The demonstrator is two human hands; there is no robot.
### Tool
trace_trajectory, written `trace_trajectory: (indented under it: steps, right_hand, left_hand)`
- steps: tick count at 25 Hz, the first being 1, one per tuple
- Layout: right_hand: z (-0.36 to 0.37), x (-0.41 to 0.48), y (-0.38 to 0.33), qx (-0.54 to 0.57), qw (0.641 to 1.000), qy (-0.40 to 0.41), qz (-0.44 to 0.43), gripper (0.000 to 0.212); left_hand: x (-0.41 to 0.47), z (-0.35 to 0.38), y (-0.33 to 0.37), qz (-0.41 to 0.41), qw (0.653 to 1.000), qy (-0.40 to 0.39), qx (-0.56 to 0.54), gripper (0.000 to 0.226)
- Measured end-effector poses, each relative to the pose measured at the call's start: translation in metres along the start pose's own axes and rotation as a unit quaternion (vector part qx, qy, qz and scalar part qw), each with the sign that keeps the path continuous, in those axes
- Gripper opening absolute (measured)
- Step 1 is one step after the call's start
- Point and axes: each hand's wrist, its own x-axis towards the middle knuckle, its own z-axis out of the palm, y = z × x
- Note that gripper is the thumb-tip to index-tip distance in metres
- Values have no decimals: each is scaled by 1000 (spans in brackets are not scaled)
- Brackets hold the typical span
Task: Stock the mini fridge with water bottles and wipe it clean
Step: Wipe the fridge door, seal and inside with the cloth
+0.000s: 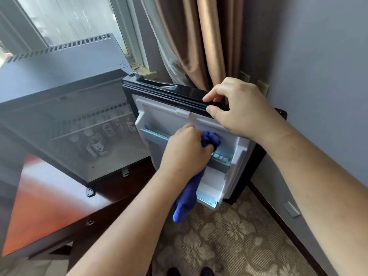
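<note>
- The mini fridge stands on a reddish wooden worktop, and its door is swung wide open toward the wall, white inner liner facing the camera.
- The right hand rests on the door's black top edge: the forearm reaches in from the lower right, wrist bent down, fingers curled over the edge and thumb pressed against the inner side, so this grip pinches the door top.
- The left hand sits below the right hand, in front of the door's liner, forearm rising from the bottom centre. Its fingers are closed tightly round a blue cloth.
- A bunched part of the cloth pokes out past the knuckles and touches the liner just above the door shelf; the loose tail hangs down below the wrist in front of the door's lower rack.
- Inside the fridge, left of the door, a wire shelf shows with water bottles lying blurred beneath it.
- Behind the door hang tan curtains; below it lies patterned carpet.
</note>
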Motion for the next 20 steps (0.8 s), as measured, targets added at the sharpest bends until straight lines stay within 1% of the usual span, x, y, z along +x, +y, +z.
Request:
trace_trajectory:
  steps: [3, 5, 6, 7, 8, 10, 11, 12, 14, 16, 17, 18, 20]
  right_hand:
    - [-1, 2, 0, 0, 1000, -1, 2, 17]
    - [-4, 4, 2, 13, 1000, -2, 10, 15]
    - [-5, 4, 3, 22, 1000, -6, 15, 14]
    - [-7, 5, 5, 30, 999, -12, 23, 13]
    - [-8, 6, 5, 36, 999, -19, 33, 12]
    - [-11, 4, 5, 55, 997, -23, 55, 13]
    - [-13, 3, 4, 70, 995, -16, 64, 15]
    - [-15, 1, 4, 93, 993, -5, 74, 18]
    - [-19, -3, 1, 164, 983, 10, 88, 26]
    - [-27, -4, -3, 257, 961, 18, 102, 34]
    - [-33, -6, -3, 283, 953, 22, 108, 37]
    - [-40, -9, -1, 284, 952, 26, 110, 39]
    - [-53, -21, 9, 223, 968, 29, 113, 41]
  left_hand:
    - [-4, 2, 20, 74, 996, -36, 21, 35]
    - [-1, 1, 18, 98, 993, -63, 11, 30]
    - [-1, 0, 12, 97, 993, -63, -16, 26]
    - [-2, 0, 5, 87, 994, -47, -51, 23]
    - [-6, 0, -2, 73, 993, -1, -94, 20]
    - [-23, 0, -9, 59, 974, 131, -177, 5]
    - [-30, -1, -7, 63, 961, 186, -195, 12]
    - [-35, 1, -5, 76, 953, 215, -200, 23]
    - [-33, 6, 1, 121, 943, 239, -197, 37]
    - [-27, 10, 12, 161, 937, 252, -183, 41]
    - [-25, 12, 18, 174, 934, 258, -177, 41]
    - [-24, 13, 22, 180, 932, 262, -174, 41]
    - [-22, 15, 25, 167, 937, 243, -185, 41]
